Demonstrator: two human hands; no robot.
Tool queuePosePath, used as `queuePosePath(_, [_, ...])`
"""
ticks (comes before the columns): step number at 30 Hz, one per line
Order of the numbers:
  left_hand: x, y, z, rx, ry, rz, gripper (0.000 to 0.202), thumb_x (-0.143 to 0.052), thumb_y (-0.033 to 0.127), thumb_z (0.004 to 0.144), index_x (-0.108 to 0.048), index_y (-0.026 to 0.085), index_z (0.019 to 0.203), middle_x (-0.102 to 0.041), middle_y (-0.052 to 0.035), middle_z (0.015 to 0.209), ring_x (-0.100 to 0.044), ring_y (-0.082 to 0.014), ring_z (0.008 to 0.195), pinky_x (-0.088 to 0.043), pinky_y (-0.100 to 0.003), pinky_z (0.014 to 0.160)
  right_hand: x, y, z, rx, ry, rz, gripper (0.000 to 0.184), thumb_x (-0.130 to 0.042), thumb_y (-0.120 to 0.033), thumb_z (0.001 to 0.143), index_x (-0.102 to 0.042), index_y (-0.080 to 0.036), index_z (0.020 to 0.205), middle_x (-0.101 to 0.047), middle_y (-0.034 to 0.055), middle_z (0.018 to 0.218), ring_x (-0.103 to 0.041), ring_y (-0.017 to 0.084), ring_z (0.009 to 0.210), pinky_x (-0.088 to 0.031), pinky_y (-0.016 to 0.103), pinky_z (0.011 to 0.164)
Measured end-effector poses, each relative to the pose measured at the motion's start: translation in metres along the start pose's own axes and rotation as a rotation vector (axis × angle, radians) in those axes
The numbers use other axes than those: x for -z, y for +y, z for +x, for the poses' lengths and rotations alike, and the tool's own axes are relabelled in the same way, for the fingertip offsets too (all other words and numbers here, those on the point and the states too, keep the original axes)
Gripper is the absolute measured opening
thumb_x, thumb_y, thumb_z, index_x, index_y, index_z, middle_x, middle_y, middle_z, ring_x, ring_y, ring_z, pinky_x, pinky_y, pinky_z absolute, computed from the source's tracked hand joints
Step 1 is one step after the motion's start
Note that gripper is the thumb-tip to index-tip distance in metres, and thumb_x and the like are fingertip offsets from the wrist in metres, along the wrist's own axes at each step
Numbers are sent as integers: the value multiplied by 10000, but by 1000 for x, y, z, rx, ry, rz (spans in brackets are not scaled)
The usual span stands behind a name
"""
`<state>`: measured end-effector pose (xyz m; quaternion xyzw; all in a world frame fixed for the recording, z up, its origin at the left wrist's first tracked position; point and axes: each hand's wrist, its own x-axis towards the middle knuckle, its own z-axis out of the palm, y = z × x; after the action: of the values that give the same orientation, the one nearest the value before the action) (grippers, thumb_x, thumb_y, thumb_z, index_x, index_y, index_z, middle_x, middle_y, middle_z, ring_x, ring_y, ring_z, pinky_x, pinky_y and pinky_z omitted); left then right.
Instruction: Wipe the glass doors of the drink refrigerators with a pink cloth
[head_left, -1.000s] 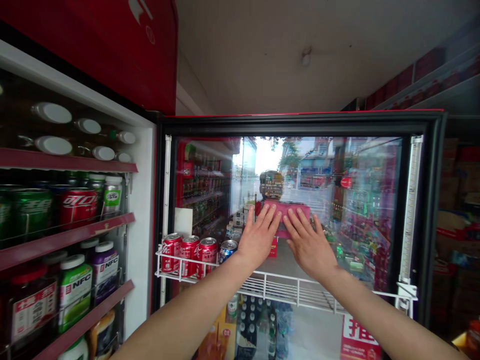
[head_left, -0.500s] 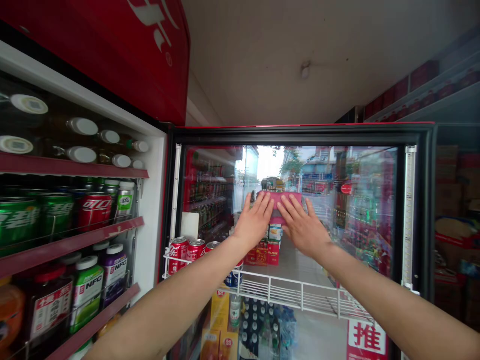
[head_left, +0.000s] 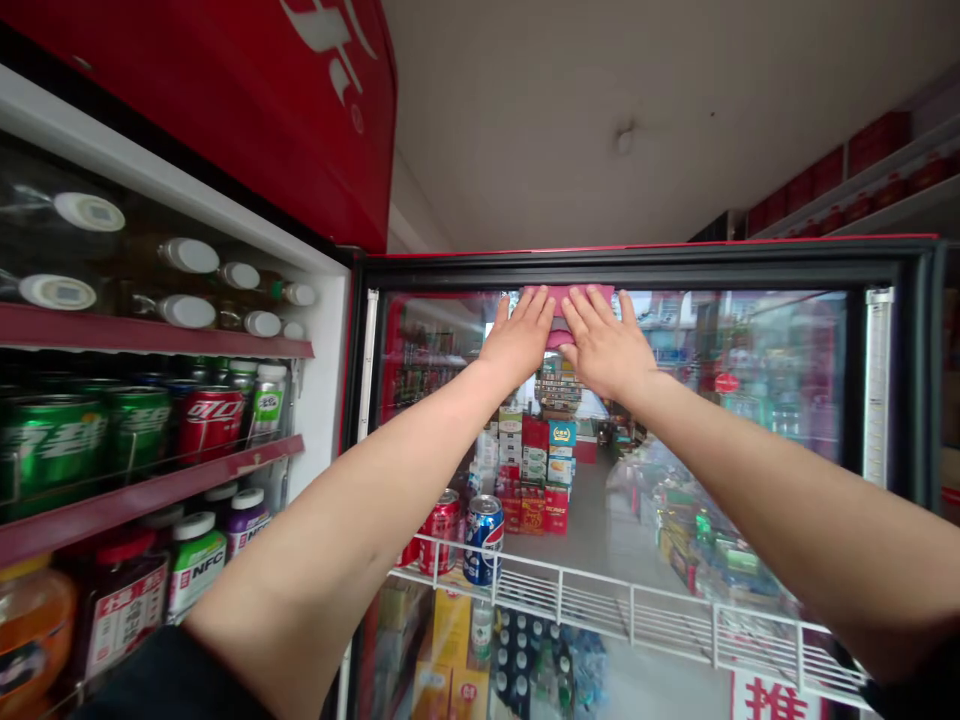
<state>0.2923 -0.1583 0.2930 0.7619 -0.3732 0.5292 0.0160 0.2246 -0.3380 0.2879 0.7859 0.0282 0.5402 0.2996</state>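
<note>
The pink cloth [head_left: 558, 341] lies against the door glass [head_left: 784, 350], at the pane's top edge; left grip [head_left: 520, 342] and right grip [head_left: 604, 346], both spread, rest on it. Below, a blue can [head_left: 482, 540] stands in a white wire rack [head_left: 559, 592].

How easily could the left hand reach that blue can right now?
Probably quite easily, yes: the blue can stands below the left hand, with only the white wire rack crossing its lower part. That hand is on the pink cloth, though.
</note>
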Motion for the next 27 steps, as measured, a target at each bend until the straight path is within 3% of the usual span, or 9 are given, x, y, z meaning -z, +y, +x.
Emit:
queuePosePath(3, [-7, -3, 0, -17, 6, -29, 683, -332, 129, 1081, -244, 59, 1755, -161, -148, 1867, -151, -317, 1738, -184, -597, 1400, -3, -1, 1, -6, 20, 36, 704, -402, -423, 1115, -353, -54, 1712, -312, 198, 1811, -247, 392, 1691, -176, 721, 1350])
queuePosePath(7, [-26, 1, -18, -10, 66, -37, 695, -345, 120, 1066, -247, 49, 1750, -156, -162, 1866, -140, -324, 1740, -171, -626, 1395, -13, -13, -17, -28, 50, 98, 692, -372, -405, 1124, -325, -68, 1727, -316, 200, 1811, -217, 384, 1700, -162, 724, 1350])
queuePosePath(16, [-64, 11, -79, -12, 94, -40, 718, -361, 100, 1048, -258, 107, 1759, -203, -126, 1862, -164, -291, 1738, -155, -624, 1407, -34, -55, -71, -18, 67, 118, 693, -410, -366, 1120, -288, -108, 1751, -329, 179, 1809, -254, 390, 1690, -201, 723, 1339])
queuePosePath(27, [-92, 27, -159, -46, 31, -28, 663, -401, 137, 1066, -360, 119, 1727, -299, -144, 1825, -253, -303, 1716, -213, -657, 1391, -48, -103, -141, 43, 11, 185, 711, -531, -316, 1092, -328, -120, 1745, -338, 187, 1802, -273, 382, 1687, -185, 696, 1361])
